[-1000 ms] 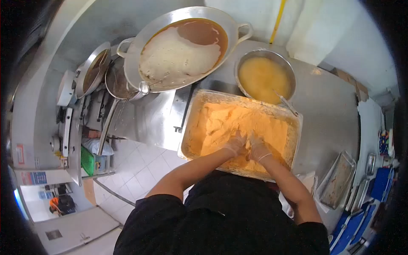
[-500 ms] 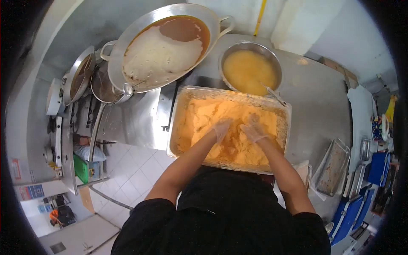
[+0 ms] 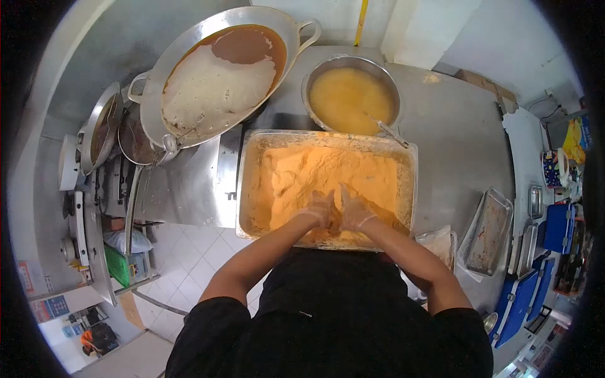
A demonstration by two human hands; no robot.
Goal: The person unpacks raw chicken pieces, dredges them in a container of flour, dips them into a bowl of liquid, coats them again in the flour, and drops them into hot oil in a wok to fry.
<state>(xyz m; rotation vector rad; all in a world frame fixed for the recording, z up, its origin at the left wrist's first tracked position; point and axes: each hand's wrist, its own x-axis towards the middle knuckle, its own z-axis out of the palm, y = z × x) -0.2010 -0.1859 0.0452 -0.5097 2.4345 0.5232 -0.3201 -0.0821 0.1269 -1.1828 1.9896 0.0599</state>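
Left of the tray [image 3: 411,170], and beyond it, you have the wok [image 3: 151,104] of brown, foamy liquid. The powder [image 3: 321,165] lies inside the tray, orange and banked mostly beyond your fingers, with some around them. Your gloved left hand [image 3: 321,209] is down in it near the tray's close edge; its fingertips are slightly apart, and you can't see whether they pinch any. Just beside it, your gloved right hand [image 3: 356,213] touches the powder too, one finger stretched toward the far side; how the others stand can't be told. Beyond the tray sits the bowl [image 3: 395,85] of yellow liquid. On the desk [image 3: 454,142], right of the tray, lies a pan [image 3: 491,233].
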